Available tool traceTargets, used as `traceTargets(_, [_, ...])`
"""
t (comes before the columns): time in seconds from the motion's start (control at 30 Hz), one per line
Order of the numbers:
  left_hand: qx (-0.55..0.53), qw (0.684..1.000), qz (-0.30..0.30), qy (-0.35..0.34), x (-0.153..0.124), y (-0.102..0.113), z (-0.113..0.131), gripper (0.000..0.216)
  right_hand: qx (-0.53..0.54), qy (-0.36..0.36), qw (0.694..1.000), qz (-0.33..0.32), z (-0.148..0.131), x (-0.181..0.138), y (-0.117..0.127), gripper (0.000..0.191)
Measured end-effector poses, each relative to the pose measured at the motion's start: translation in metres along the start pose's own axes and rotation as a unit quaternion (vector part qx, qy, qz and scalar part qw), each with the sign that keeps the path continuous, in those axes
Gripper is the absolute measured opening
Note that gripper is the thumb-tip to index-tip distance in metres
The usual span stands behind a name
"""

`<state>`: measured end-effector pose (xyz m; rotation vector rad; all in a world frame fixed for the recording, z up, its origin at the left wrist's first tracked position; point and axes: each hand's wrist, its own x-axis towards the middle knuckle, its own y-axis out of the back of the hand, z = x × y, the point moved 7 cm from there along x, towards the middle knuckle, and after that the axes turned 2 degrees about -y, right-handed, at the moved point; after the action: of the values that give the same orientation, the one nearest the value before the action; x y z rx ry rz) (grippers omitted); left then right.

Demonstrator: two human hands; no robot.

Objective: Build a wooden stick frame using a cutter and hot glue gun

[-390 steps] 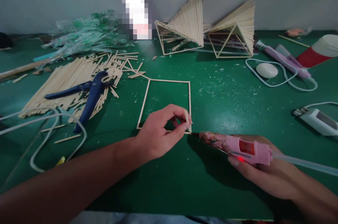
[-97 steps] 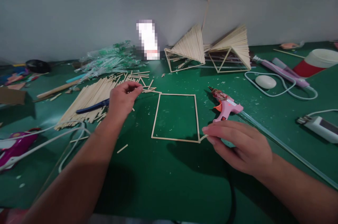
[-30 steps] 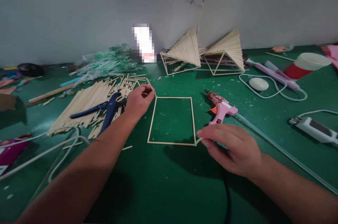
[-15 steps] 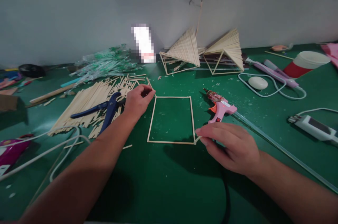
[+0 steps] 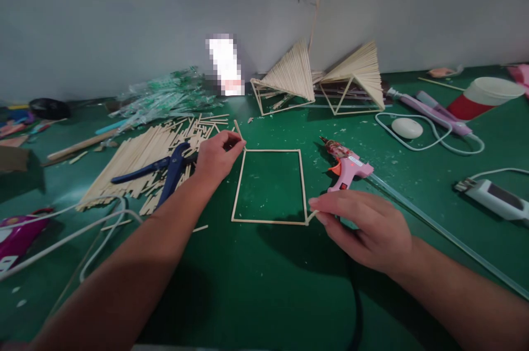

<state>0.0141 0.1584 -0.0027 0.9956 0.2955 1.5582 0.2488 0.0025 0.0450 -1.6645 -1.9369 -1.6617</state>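
Note:
A square frame of thin wooden sticks (image 5: pixel 301 185) lies flat on the green table (image 5: pixel 264 285). My left hand (image 5: pixel 217 155) pinches a short stick (image 5: pixel 237 129) at the frame's far left corner. At the near right corner my right hand (image 5: pixel 366 227) pinches another short stick (image 5: pixel 313 215) that touches the frame. Just beyond my right hand a pink glue gun (image 5: pixel 347 166) stands on the table, its nozzle pointing away to the left.
A pile of cut sticks (image 5: pixel 136 155) with a blue cutter (image 5: pixel 163 166) lies left of the frame. Two finished stick structures (image 5: pixel 322 78) stand by the wall. White cables (image 5: pixel 61 230), a purple tool (image 5: pixel 438 111), a red cup (image 5: pixel 483 97) and a white device (image 5: pixel 491 199) lie around.
Since 13 seconds ago the glue gun was set down and both hands took short sticks to opposite corners. In the last second hardly anything has moved.

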Motion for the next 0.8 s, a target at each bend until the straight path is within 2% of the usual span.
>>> traceTargets(0.2, [0.021,0.999,-0.009,-0.031,-0.0002,-0.0026,0.0055,0.010,-0.005,0.003,1.000,0.010,-0.0008,-0.0007,0.0013,0.026])
traceTargets(0.6, [0.002,1.000,0.000,-0.008,-0.0002,-0.0034,0.0025,0.011,-0.017,-0.035,0.999,0.010,0.0028,-0.0010,0.0014,0.022])
traceTargets(0.8, [-0.015,1.000,0.003,-0.004,0.0001,-0.0036,0.0003,0.012,0.018,-0.009,1.000,0.018,0.0009,-0.0006,0.0027,0.030])
